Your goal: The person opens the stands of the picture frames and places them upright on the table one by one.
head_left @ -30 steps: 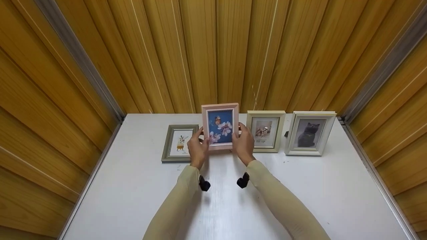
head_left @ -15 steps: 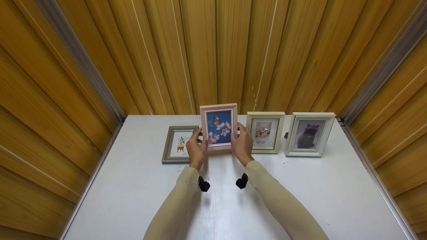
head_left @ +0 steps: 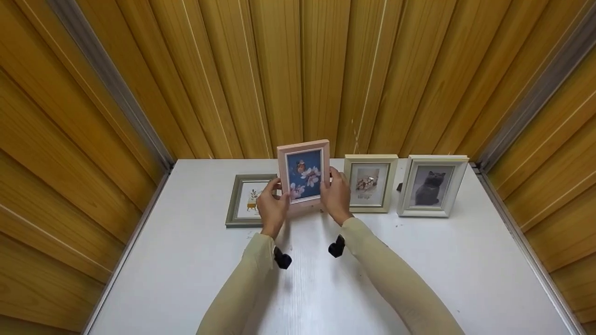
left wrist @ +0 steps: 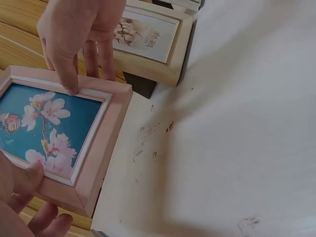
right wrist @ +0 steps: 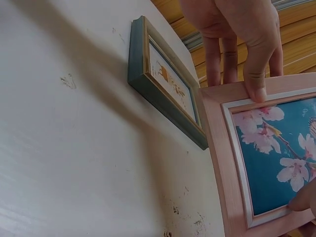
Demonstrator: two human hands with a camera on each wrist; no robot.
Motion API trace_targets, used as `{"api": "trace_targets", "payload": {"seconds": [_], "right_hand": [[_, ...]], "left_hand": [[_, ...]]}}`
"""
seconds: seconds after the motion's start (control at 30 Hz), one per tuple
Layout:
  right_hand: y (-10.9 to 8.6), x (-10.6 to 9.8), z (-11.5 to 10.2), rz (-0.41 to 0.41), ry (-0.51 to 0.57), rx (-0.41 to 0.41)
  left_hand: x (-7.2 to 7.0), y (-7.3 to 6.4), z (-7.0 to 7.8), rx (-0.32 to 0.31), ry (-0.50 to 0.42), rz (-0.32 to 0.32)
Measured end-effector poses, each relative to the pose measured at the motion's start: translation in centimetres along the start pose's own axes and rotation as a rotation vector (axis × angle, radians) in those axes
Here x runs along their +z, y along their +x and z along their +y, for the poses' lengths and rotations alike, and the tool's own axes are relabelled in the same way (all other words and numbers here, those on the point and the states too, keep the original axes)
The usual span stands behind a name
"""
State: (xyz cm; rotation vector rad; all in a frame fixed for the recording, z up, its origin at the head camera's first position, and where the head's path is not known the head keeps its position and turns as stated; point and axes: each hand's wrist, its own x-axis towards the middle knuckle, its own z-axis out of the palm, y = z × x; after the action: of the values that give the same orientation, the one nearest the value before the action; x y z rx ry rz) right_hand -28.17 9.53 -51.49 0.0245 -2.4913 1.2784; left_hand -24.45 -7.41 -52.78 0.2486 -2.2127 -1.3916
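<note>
Head view shows the pink frame [head_left: 303, 147] tilted between left hand [head_left: 273, 208] and right hand [head_left: 336, 197], each pinching one lower side. It holds a blossom picture [head_left: 305, 176]; the green frame [head_left: 235, 200] holds a plant print [head_left: 249, 200], the white frame [head_left: 453, 186] a cat photo [head_left: 429, 187].

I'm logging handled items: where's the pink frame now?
In the head view, the pink frame is near the middle, held between the left grip and right grip, with the green frame to its left and the cream frame to its right.
</note>
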Motion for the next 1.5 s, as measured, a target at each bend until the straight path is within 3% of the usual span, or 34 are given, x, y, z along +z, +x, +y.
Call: {"api": "trace_targets", "payload": {"seconds": [0.27, 0.53, 0.73, 0.97, 1.5], "right_hand": [[0.5, 0.1, -0.2, -0.065, -0.006, 0.068], [1.9, 0.4, -0.4, -0.126, 0.027, 0.09], [2.7, 0.5, -0.3, -0.197, 0.049, 0.116], [2.9, 0.9, 0.2, -0.204, 0.057, 0.086], [3.0, 1.1, 0.9, -0.221, 0.069, 0.103]], "left_hand": [[-0.3, -1.1, 1.0, -0.045, -0.016, 0.018], [-0.2, -2.1, 1.9, 0.04, -0.013, 0.03], [0.1, -2.4, 2.4, 0.049, 0.005, 0.027], [0.3, -2.9, 2.5, 0.093, 0.049, 0.047], [0.7, -2.8, 2.5, 0.021, 0.091, 0.048]]}}
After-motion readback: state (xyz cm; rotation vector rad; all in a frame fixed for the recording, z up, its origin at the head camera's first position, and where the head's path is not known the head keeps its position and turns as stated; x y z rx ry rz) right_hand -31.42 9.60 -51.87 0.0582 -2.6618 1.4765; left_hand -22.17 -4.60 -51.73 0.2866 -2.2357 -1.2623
